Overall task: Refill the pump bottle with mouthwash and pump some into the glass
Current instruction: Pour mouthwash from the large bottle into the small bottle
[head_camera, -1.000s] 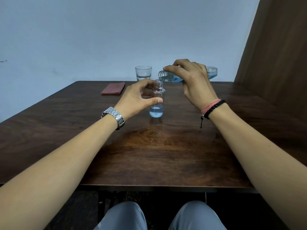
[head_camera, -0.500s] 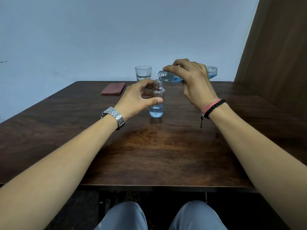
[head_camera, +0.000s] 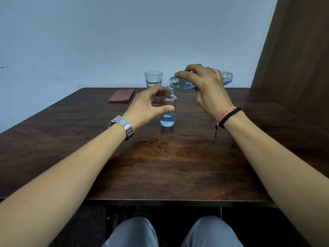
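A small clear pump bottle stands upright mid-table with its neck open and blue liquid in its lower part. My left hand grips its upper body between thumb and fingers. My right hand holds a clear mouthwash bottle tipped nearly level, its open mouth just above the small bottle's neck. Blue mouthwash lies along the tipped bottle's lower side. A drinking glass stands behind, close to the far table edge. No pump head is in view.
A folded reddish-brown cloth lies at the back left of the dark wooden table. A brown panel rises at the right. My knees show below the near table edge.
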